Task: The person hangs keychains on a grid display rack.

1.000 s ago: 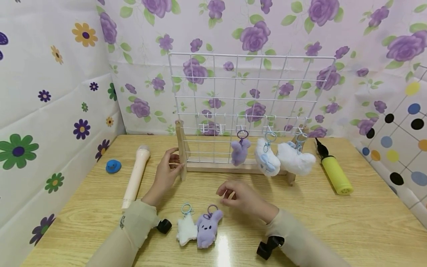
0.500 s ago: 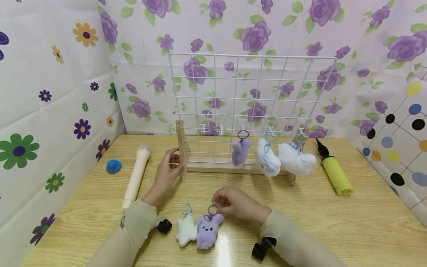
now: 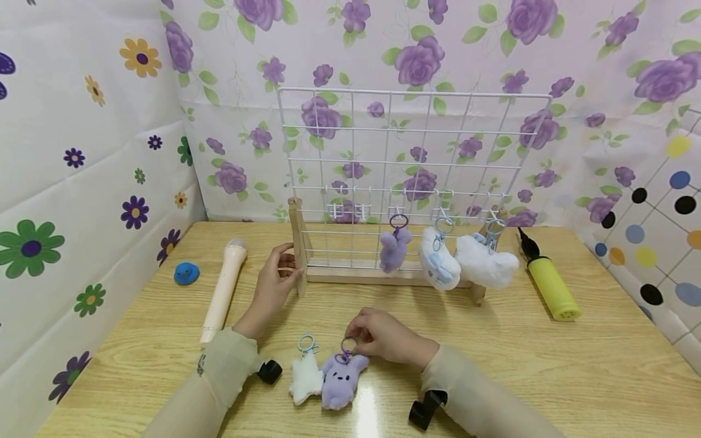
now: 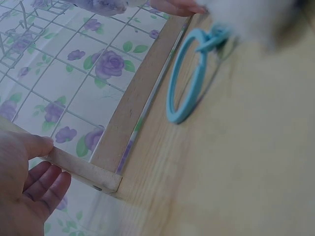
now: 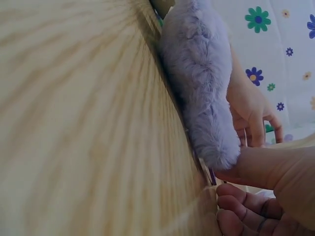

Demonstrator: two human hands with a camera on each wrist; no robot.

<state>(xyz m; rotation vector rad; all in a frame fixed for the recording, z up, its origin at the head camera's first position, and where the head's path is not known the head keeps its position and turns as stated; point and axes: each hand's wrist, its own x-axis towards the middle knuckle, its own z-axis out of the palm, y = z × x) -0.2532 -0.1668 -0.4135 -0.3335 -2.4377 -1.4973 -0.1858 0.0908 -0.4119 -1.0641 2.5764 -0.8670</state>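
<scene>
Q. Beginning at far left, does any lettering show?

A. Your left sleeve (image 3: 229, 360) bears a dark mark (image 3: 200, 364), too small to read; no brand is legible elsewhere.

Q. And your hands?

A. Your left hand (image 3: 272, 283) grips a wooden upright (image 3: 297, 231). Next, on the table (image 3: 547, 365), the lavender rabbit keychain (image 3: 339, 384) lies left of and nearer you than your right hand (image 3: 387, 336), the closer one; its long axis runs from the purple ring (image 3: 342, 344) toward you. Right thumb and fingers curl at that ring; whether they pinch it cannot be told.
</scene>
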